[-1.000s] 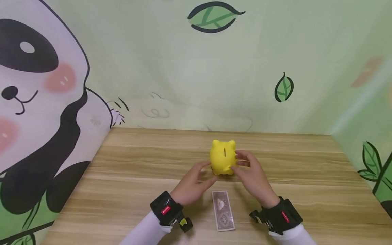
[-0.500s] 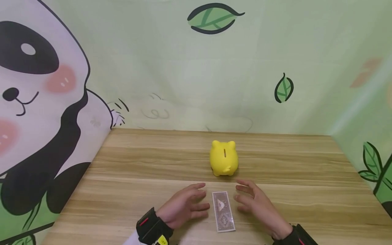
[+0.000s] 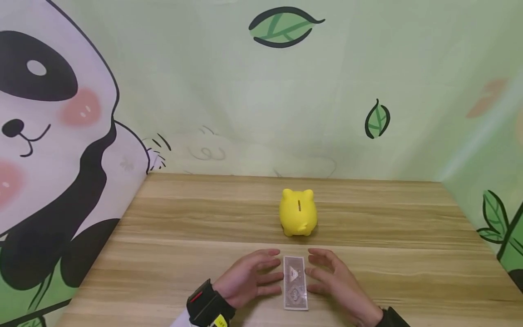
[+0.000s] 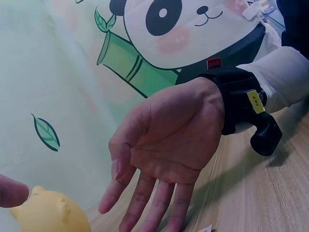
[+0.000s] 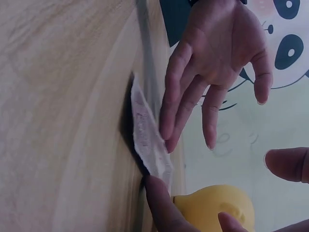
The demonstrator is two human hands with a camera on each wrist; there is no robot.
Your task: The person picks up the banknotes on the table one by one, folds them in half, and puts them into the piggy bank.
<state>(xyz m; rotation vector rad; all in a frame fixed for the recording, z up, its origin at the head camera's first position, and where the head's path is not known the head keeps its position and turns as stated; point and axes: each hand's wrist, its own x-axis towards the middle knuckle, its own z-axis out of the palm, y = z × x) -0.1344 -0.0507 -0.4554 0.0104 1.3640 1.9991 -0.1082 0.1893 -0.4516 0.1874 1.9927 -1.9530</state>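
Note:
A small banknote point(image 3: 295, 290) lies lengthwise on the wooden table between my two hands. My left hand point(image 3: 245, 279) is at its left edge, fingers extended and spread with the fingertips right at the paper. On the other side, my right hand point(image 3: 343, 284) has its fingertips at the note's right edge. In the right wrist view, a fingertip of that hand meets the edge of the note point(image 5: 145, 128), which looks slightly bowed. Beyond both hands stands a yellow piggy bank point(image 3: 297, 218), its coin slot on top and its tail toward me.
The wooden table point(image 3: 196, 204) ends at a pale green backdrop point(image 3: 204, 91) printed with leaves. A large printed panda point(image 3: 94, 150) covers the left side. Black bands sit on both wrists, such as the left wrist band point(image 3: 210, 304).
Both hands have drawn back from the piggy bank and come down either side of the banknote. They have closed in on its edges, and the note has turned slightly straighter.

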